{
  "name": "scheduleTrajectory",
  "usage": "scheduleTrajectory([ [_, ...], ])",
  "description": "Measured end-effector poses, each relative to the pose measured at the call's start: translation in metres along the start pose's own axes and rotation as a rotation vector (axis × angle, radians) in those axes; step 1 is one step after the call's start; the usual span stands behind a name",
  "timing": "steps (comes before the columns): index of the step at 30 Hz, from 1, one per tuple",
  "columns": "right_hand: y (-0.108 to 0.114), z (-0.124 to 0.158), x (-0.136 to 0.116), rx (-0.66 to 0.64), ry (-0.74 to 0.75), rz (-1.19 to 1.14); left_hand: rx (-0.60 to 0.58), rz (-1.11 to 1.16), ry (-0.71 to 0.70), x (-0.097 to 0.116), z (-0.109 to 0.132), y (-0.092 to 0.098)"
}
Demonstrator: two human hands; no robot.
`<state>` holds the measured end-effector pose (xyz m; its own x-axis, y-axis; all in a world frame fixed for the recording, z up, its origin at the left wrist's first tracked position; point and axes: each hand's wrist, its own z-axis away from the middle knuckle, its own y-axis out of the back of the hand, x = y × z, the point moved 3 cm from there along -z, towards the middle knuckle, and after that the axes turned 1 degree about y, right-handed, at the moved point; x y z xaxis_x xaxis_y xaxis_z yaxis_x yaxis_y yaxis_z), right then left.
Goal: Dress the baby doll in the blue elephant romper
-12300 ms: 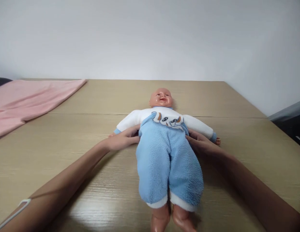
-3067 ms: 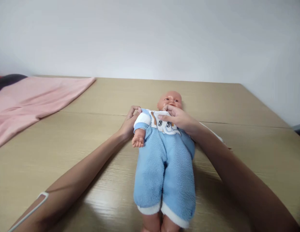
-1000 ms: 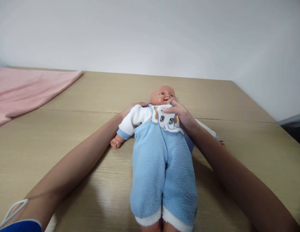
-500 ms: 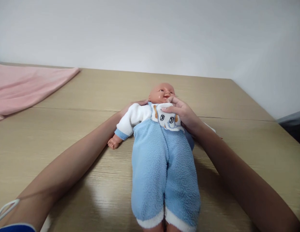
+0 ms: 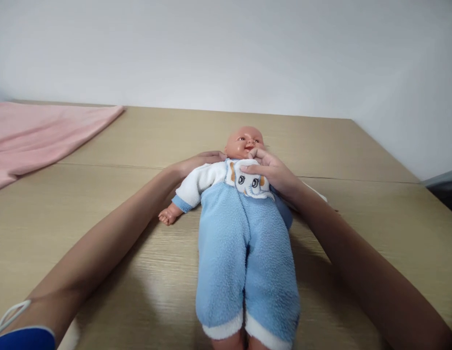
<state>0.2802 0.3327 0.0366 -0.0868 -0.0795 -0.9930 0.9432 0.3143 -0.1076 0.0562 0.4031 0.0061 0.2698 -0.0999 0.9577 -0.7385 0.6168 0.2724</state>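
A baby doll in a fleecy blue and white outfit lies on its back, with its head away from me and its legs toward me. An elephant face is sewn on its chest. My left hand holds the doll at the neck and shoulder, its fingertips hidden behind the neck. Over the chest, my right hand grips the doll, thumb on the elephant patch and bent fingers at the chin. The doll's other arm is mostly covered by my right forearm.
A pink cloth is spread at the far left of the wooden table. Behind the table rises a pale wall. Something dark stands beyond the right edge.
My left hand has lifted slightly, so more of its back shows beside the doll's shoulder. The view has shifted a little; the right hand keeps its place on the chest.
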Motion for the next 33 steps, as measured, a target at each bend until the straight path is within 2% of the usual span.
scheduleTrajectory([
  [2,0.000,-0.003,0.003,-0.011,0.011,-0.013,0.003,-0.022,0.074,0.005,0.008,0.005],
  [5,0.000,-0.006,0.006,-0.019,0.038,-0.006,-0.011,-0.221,0.200,0.019,0.021,0.013],
  [7,0.000,-0.007,0.007,-0.015,0.046,0.005,-0.044,-0.342,0.231,0.030,0.028,0.018],
  [10,0.000,-0.007,0.007,-0.014,0.051,0.008,-0.144,-0.378,0.244,0.040,0.037,0.024],
  [14,0.000,-0.004,0.005,-0.032,0.041,0.008,-0.219,-0.475,0.318,0.033,0.041,0.035],
  [17,0.003,-0.003,0.005,-0.028,0.014,0.033,-0.248,-0.512,0.284,0.029,0.039,0.039],
  [23,0.006,0.001,-0.001,-0.004,0.008,0.138,-0.335,-0.482,0.228,0.032,0.035,0.033],
  [26,0.006,0.011,-0.010,0.005,-0.005,0.219,-0.334,-0.451,0.221,0.034,0.036,0.031],
  [29,0.016,0.024,-0.020,0.028,-0.026,0.353,-0.321,-0.463,0.243,0.032,0.036,0.032],
  [33,0.042,0.043,-0.021,-0.012,0.047,0.594,-0.308,-0.543,0.310,0.029,0.037,0.033],
])
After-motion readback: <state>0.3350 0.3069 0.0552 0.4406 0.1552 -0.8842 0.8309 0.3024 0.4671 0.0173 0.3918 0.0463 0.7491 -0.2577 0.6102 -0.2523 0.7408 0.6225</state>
